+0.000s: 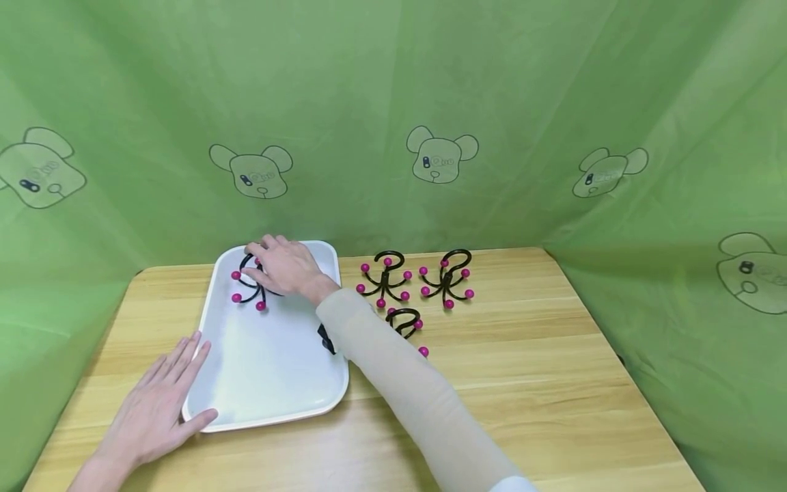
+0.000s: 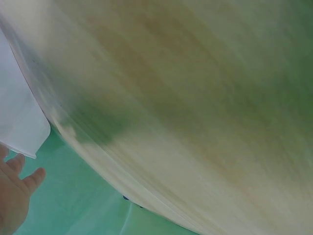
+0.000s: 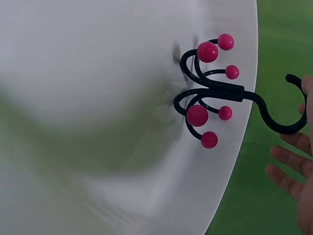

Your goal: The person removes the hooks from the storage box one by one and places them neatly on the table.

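A black multi-armed hook rack with pink ball tips (image 3: 227, 93) stands in the far left part of the white tray (image 1: 264, 389). My right hand (image 1: 285, 265) reaches over the tray and pinches the rack's curved top between thumb and finger. The other fingers of that hand are spread loosely, as the right wrist view shows. At the tray's near left side, my left hand (image 1: 154, 413) rests against the rim with straight fingers and the thumb apart. In the left wrist view, its fingertips lie by the tray's edge.
Right of the tray, two more hook racks (image 1: 384, 280) (image 1: 447, 281) stand on the wooden table (image 1: 522, 396). A third rack (image 1: 404, 316) is partly hidden behind my right sleeve (image 1: 406, 376). Green cloth (image 1: 369, 82) with printed bear heads hangs behind and beside the table.
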A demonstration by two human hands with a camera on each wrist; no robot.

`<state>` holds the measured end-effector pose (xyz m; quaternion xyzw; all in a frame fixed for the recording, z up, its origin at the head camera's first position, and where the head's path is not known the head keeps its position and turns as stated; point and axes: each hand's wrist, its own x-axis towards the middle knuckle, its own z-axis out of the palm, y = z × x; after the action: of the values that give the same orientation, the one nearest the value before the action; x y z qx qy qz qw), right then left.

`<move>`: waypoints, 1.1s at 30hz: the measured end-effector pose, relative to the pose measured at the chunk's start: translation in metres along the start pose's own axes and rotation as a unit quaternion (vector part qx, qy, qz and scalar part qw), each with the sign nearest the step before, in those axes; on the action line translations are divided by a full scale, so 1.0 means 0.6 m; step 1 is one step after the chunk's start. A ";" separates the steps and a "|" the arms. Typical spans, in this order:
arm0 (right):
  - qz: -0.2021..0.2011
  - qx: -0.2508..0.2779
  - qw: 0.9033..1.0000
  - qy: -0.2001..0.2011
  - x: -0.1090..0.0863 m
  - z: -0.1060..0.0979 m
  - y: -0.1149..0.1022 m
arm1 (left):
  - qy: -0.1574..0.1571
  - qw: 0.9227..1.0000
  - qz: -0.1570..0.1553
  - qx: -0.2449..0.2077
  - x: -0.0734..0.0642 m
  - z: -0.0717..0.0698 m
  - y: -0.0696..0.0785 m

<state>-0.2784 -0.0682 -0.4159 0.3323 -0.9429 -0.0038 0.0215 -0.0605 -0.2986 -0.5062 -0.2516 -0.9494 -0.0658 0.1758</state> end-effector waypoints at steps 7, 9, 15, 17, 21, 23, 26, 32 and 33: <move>0.001 -0.005 1.000 0.008 -0.004 -0.002 0.002 | 0.002 1.000 -0.003 -0.004 0.001 0.002 0.000; -0.004 -0.007 1.000 0.012 -0.005 -0.002 0.002 | 0.002 1.000 -0.004 -0.005 0.002 0.002 0.001; -0.023 -0.011 0.999 0.025 -0.008 0.001 0.000 | 0.004 1.000 -0.008 -0.010 0.003 0.002 0.003; -0.023 -0.012 0.999 0.025 -0.009 0.001 -0.001 | 0.003 1.000 -0.009 -0.010 0.003 0.002 0.004; -0.020 -0.014 0.999 0.022 -0.012 0.001 -0.002 | 0.000 1.000 -0.007 -0.010 0.002 0.000 0.003; -0.022 -0.014 0.999 0.023 -0.012 -0.001 -0.003 | 0.001 1.000 -0.004 -0.009 0.002 -0.002 0.003; -0.026 -0.016 0.999 0.025 -0.014 -0.005 -0.004 | 0.002 1.000 -0.002 -0.008 0.002 -0.003 0.002; -0.028 -0.037 0.999 0.024 -0.019 -0.011 -0.004 | 0.007 1.000 0.000 -0.006 0.001 -0.001 0.003; -0.028 -0.040 0.999 0.023 -0.020 -0.011 -0.004 | 0.007 1.000 0.000 -0.005 0.001 -0.001 0.003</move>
<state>-0.2674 -0.0626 -0.4096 0.3571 -0.9317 -0.0344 0.0568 -0.0599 -0.2971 -0.5054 -0.2522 -0.9477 -0.0727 0.1816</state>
